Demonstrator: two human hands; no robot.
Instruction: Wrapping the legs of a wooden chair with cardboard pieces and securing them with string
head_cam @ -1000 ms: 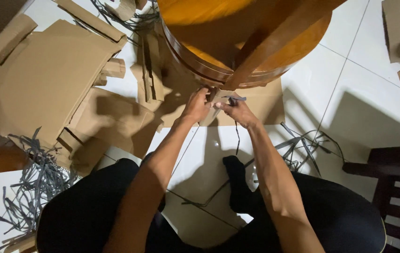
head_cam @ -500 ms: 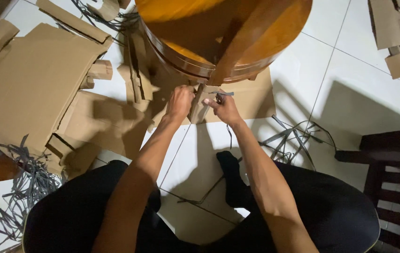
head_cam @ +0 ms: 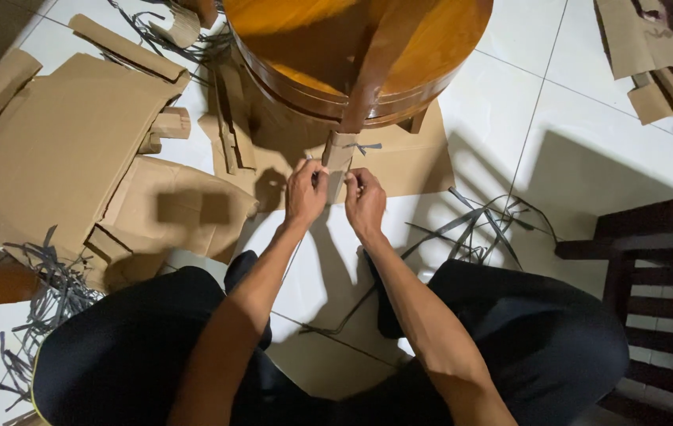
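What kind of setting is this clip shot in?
Probably a room in a home: white tiled floor, a round wooden table lying overturned, flattened cardboard and grey strapping scraps. Both hands grip a cardboard-wrapped leg.

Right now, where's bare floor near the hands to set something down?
Bare white tile lies right of the round wooden table, bordered by grey strapping and the dark chair. Left of the left hand, flattened cardboard crowds the floor.

Around you on the white tiled floor (head_cam: 589, 158) lie flattened cardboard sheets (head_cam: 60, 150), loose grey strapping (head_cam: 44, 300) and a dark wooden chair (head_cam: 660, 284).
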